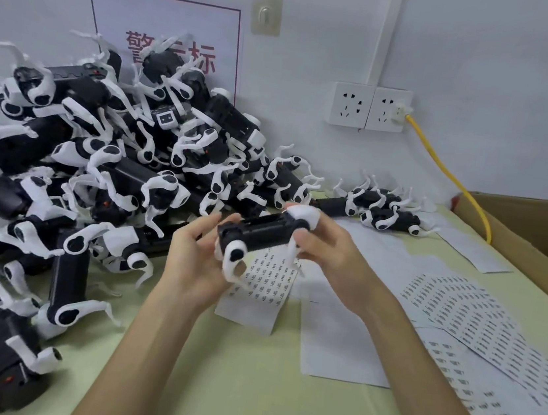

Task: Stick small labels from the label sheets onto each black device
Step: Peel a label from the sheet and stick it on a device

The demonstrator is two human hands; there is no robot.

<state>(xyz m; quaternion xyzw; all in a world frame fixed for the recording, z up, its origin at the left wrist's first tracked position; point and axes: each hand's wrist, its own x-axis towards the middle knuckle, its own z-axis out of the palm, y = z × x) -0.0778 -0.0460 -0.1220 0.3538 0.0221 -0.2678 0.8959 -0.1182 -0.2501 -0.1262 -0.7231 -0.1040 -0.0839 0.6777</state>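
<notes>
I hold one black device (259, 231) with white wrapped ends above the table, level and crosswise. My right hand (326, 248) grips its right end, fingers curled round the white part. My left hand (197, 256) cups its left end from below, fingers curled at the white tip. Directly under the device lies a label sheet (267, 279) with rows of small printed labels. A large pile of black devices (99, 158) fills the left side of the table. A few more devices (383, 208) lie apart at the back, near the wall.
More label sheets (479, 318) fan out on the right, with blank backing sheets (335, 346) near the middle. A cardboard box (538, 233) stands at the right edge. A yellow cable (449, 173) runs from the wall socket (367, 106) down behind the box.
</notes>
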